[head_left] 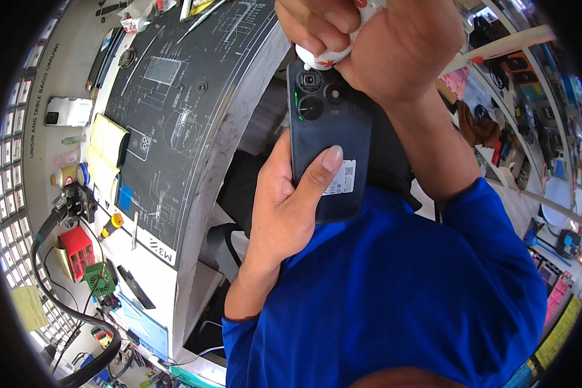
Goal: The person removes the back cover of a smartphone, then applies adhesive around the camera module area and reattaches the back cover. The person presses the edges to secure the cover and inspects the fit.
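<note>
My left hand grips a dark smartphone with its back turned up, the thumb lying across a white label near its lower end. At the phone's top, one camera ring looks uncovered, with a square module showing inside. My right hand is closed round a white squeeze bottle with red print. Its small nozzle points down at the phone's top edge, close to that camera ring; whether it touches I cannot tell. Much of the bottle is hidden by the fingers.
To the left stands a workbench with a black printed mat. On it lie a yellow cloth-like pad, a white phone-shaped panel, a yellow-handled tool and a red box. Shelves with goods stand at the right.
</note>
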`<state>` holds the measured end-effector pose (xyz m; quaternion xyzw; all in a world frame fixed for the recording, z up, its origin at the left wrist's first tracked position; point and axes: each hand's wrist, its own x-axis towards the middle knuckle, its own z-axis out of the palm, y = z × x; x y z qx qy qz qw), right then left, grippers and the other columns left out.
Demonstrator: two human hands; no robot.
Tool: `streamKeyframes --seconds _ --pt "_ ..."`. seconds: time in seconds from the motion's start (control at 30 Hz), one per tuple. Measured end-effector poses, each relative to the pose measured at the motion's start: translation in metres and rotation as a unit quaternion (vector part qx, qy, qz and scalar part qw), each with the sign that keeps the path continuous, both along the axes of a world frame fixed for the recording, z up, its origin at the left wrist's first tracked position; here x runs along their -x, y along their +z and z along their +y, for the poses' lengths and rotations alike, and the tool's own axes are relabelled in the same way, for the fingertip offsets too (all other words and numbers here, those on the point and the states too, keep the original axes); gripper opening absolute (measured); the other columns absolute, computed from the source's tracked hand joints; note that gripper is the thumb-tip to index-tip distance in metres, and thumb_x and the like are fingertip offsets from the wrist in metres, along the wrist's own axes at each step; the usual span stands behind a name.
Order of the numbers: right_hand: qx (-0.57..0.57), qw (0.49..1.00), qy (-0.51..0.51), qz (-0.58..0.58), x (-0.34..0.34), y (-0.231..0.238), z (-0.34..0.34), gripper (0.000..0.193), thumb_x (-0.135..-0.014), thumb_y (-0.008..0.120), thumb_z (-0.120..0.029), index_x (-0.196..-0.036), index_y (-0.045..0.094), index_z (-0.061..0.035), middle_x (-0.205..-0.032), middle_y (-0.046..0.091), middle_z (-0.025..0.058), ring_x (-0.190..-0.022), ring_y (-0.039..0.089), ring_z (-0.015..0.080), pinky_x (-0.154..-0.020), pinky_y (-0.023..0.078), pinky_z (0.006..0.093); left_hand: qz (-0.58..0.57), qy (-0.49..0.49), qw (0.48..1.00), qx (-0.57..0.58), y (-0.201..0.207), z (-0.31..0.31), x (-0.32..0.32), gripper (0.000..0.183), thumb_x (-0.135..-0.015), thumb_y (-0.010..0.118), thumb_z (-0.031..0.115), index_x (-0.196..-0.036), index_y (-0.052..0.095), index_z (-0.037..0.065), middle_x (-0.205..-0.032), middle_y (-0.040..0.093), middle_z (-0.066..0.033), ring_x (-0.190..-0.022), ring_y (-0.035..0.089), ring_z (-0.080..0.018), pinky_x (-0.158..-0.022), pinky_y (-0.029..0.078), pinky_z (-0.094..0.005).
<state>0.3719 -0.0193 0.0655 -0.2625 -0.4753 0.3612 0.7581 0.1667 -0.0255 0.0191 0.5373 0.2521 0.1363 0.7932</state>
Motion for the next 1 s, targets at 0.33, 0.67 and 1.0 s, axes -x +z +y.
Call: streamKeyframes --seconds 0.33,0.67,1.0 --pt "0.016 0.997 -0.024 0.065 0.014 0.003 -0.004 0.045 -0.109 0.056 -0.036 -0.072 0.045 -0.0134 -0.058 0.040 -0.0024 -0.047 0.039 0.0083 -0.047 0.035 0.0239 -0.001 0.007 1.000 0.019 0.003 -0.001 -0.001 0.037 -0.107 0.066 0.021 -0.135 0.060 -0.003 -0.111 0.071 -0.0048 -0.100 0.064 -0.0085 -0.091 0.051 -0.0260" --pt "0.044 0.998 0.005 0.039 0.010 0.006 -0.005 0.046 -0.110 0.054 -0.037 -0.072 0.045 -0.0141 -0.058 0.042 -0.0026 -0.048 0.041 0.0076 -0.048 0.037 0.0235 -0.003 0.010 1.000 0.009 0.000 -0.001 0.001 0.037 -0.107 0.067 0.023 -0.133 0.061 -0.002 -0.110 0.070 -0.0046 -0.099 0.064 -0.0082 -0.090 0.051 -0.0257" --pt "-0.032 0.998 0.036 0.047 0.002 -0.008 0.004 0.044 -0.110 0.056 -0.039 -0.077 0.050 -0.0110 -0.061 0.044 -0.0021 -0.049 0.045 0.0072 -0.046 0.037 0.0237 -0.008 0.011 1.000 -0.001 -0.002 -0.001 0.001 0.036 -0.106 0.066 0.022 -0.132 0.060 -0.002 -0.109 0.072 -0.0064 -0.097 0.066 -0.0102 -0.089 0.053 -0.0265"
